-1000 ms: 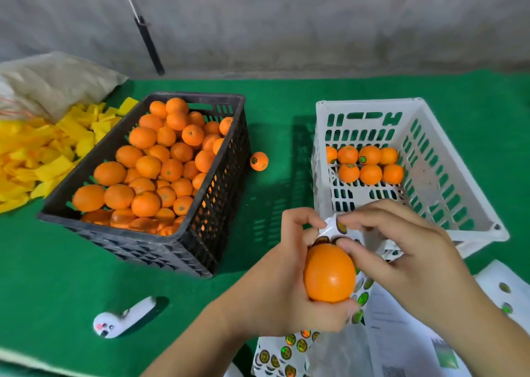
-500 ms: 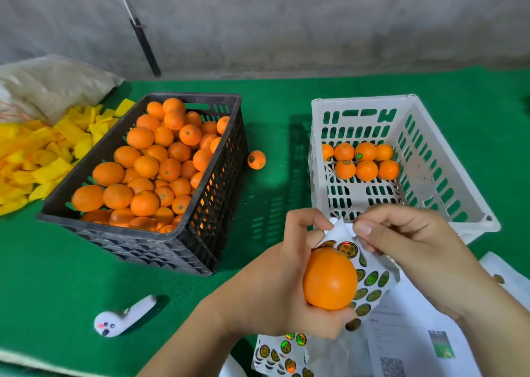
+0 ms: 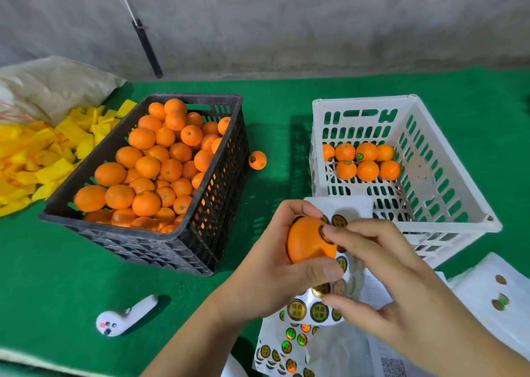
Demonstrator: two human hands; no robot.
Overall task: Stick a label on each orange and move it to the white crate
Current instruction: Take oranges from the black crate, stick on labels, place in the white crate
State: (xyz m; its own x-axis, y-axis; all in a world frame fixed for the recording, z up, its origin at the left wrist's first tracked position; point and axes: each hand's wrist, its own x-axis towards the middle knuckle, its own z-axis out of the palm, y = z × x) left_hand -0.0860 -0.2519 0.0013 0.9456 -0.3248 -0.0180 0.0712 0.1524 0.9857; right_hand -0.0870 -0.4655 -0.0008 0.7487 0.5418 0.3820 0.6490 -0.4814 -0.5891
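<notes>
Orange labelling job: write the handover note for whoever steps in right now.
Left hand grips one orange above the sticker sheets.
Right hand presses a round label onto that orange with its fingertips.
White crate: seven oranges at its far end; labels show on some.
Black crate: still piled with oranges.
One labelled orange lies loose on the green mat between the crates.
Left: finish this label, crate the orange, collect the loose one, continue through the black crate.
</notes>
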